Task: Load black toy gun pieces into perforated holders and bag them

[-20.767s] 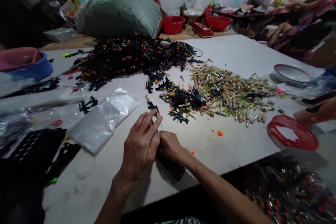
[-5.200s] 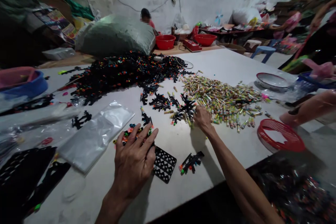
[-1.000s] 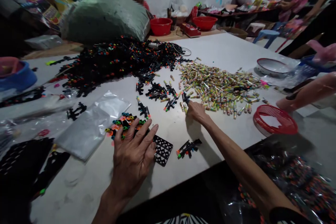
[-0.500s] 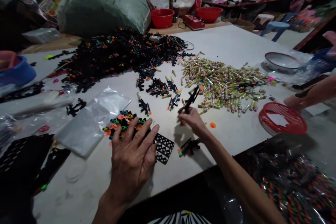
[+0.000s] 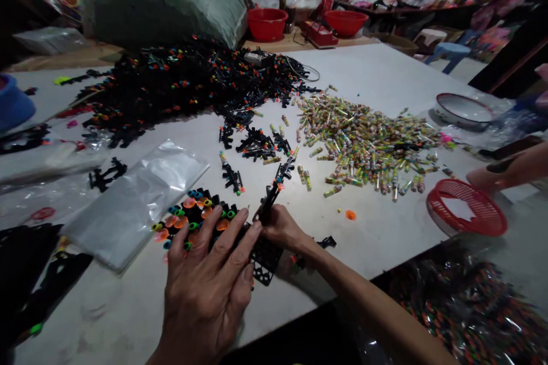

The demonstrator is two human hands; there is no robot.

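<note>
My left hand [image 5: 208,282] lies with fingers outstretched over a black perforated rack [image 5: 266,267], partly hiding it. Black pieces with orange, green, blue and yellow tips [image 5: 182,219] crowd the rack's left part under and beyond those fingers. My right hand [image 5: 285,231] is closed round a small black toy gun [image 5: 268,201] with an orange tip, held upright over the rack close to my left fingertips. Behind my right wrist, another toy gun [image 5: 323,244] lies on the table, partly hidden. More toy guns [image 5: 257,142] are scattered just ahead.
A large heap of black toy guns [image 5: 171,88] covers the far left. Small candy-filled tubes [image 5: 363,137] are piled at centre right. Clear plastic bags [image 5: 141,199] lie left, a red basket [image 5: 466,208] right. An enamel basin [image 5: 462,108] stands farther back; a person's arm [image 5: 509,162] reaches in.
My right hand has carried the toy gun left and down to the rack, beside my left fingers. My left hand still rests over the rack. The view has shifted slightly.
</note>
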